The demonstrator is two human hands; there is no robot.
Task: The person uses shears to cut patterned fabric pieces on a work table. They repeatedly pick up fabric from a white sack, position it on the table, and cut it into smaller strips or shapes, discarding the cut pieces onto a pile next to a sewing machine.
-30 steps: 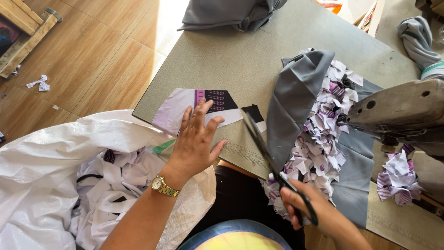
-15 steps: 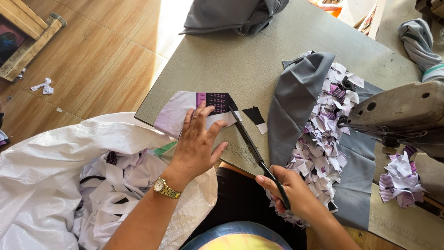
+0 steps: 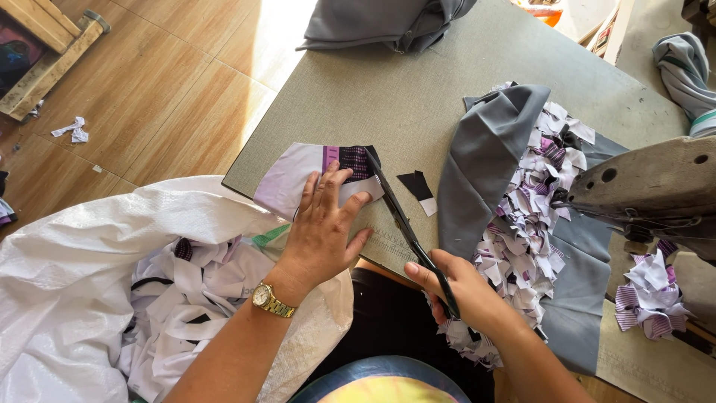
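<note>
your left hand (image 3: 322, 227) lies flat, fingers spread, pinning a lilac fabric piece (image 3: 298, 183) at the table (image 3: 388, 97) edge (wrist bent back), while your right hand (image 3: 466, 291) grips black scissors (image 3: 406, 224) against the piece's dark end.

Bright daylight, sun glare on the wooden floor (image 3: 276, 30) (top centre) — soft shadows, sharp focus
</note>
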